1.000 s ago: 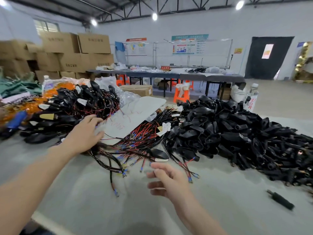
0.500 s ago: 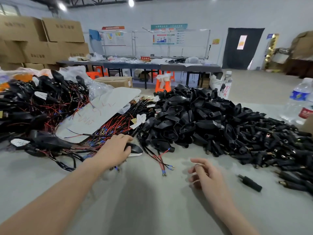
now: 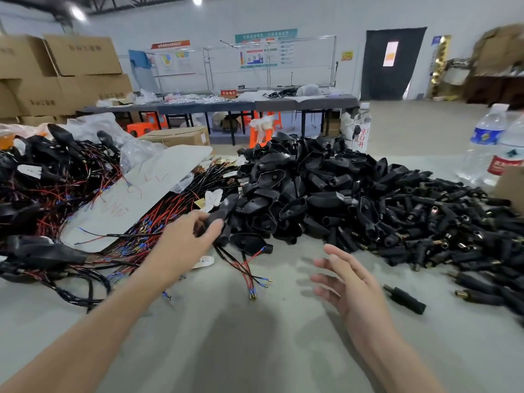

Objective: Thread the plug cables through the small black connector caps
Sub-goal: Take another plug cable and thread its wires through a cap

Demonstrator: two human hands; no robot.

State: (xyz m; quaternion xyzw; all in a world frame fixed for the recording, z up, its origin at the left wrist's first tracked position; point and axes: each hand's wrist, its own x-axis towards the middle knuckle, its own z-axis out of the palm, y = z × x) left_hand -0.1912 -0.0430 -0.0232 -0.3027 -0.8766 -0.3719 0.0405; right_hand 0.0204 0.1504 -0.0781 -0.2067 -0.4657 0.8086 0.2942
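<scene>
My left hand grips a black plug at the near edge of the heap, lifted a little off the table; its black cable with red and black wire ends trails down toward me. My right hand hovers over the table with fingers spread and holds nothing. A large heap of black connector caps and plug shells fills the middle and right. One black cap lies alone just right of my right hand. A bundle of plug cables lies left of my left hand.
A second tangle of plugs and cables fills the far left, with a white card leaning over it. Water bottles stand at the right edge beside a cardboard corner. The grey table lies in front of me.
My left hand has lifted a black plug from the cable bundle and carried it rightward toward the heap. My right hand opened its fingers and rose slightly. The view shifted.
</scene>
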